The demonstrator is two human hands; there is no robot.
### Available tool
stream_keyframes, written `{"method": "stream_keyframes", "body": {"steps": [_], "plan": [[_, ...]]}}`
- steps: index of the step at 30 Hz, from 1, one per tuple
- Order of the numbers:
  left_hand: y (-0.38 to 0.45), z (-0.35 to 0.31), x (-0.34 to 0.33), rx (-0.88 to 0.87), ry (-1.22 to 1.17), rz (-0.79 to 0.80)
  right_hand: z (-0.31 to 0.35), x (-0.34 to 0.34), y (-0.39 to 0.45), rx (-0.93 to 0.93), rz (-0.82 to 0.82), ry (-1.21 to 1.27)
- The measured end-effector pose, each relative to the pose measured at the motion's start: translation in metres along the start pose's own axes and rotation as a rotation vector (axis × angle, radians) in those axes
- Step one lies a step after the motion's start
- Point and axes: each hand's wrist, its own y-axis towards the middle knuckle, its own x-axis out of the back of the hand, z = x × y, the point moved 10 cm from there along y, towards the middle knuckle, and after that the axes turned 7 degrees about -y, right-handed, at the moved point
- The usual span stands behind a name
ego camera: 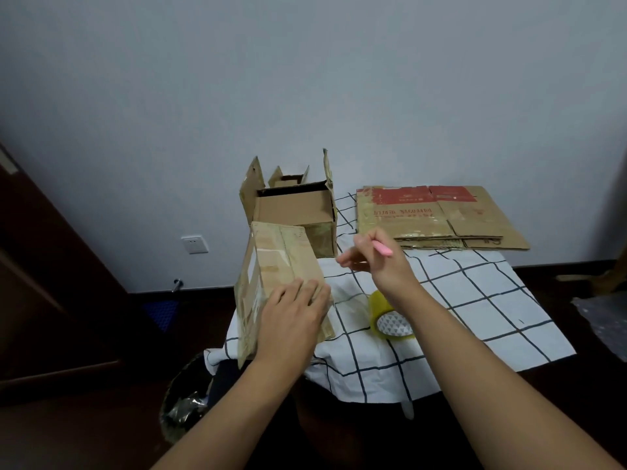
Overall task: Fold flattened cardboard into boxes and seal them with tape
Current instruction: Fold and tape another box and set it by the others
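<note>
A taped-up cardboard box (271,266) stands at the left edge of the table. My left hand (291,317) rests flat on its near top face with straight fingers. My right hand (376,262) hovers to the right of the box and grips a thin pink tool (382,248), likely a cutter. A roll of clear yellowish tape (390,320) lies on the cloth under my right forearm. Behind the box stands a larger open box (291,208) with its flaps up. A stack of flattened cardboard (437,218) with red print lies at the back right.
A white cloth with a dark grid (475,310) covers the table. A bin lined with a bag (185,398) sits on the dark floor at the lower left. A dark door (51,283) is at the left, a wall socket (194,244) behind.
</note>
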Motion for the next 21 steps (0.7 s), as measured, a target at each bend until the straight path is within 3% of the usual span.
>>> {"method": "stream_keyframes", "body": {"steps": [3,9,14,21], "plan": [[0.0,0.0,0.0,-0.001,0.014,0.004,-0.018,-0.012,0.002,-0.055,0.038,0.04],[0.0,0.001,-0.004,0.018,0.019,0.019,-0.037,0.02,0.013,-0.146,-0.195,0.206],[0.001,0.002,-0.004,0.005,0.016,0.017,-0.037,-0.003,0.02,-0.161,-0.009,0.337],[0.001,0.005,-0.004,0.009,0.01,0.009,-0.046,-0.005,0.021,-0.135,0.111,0.255]]}}
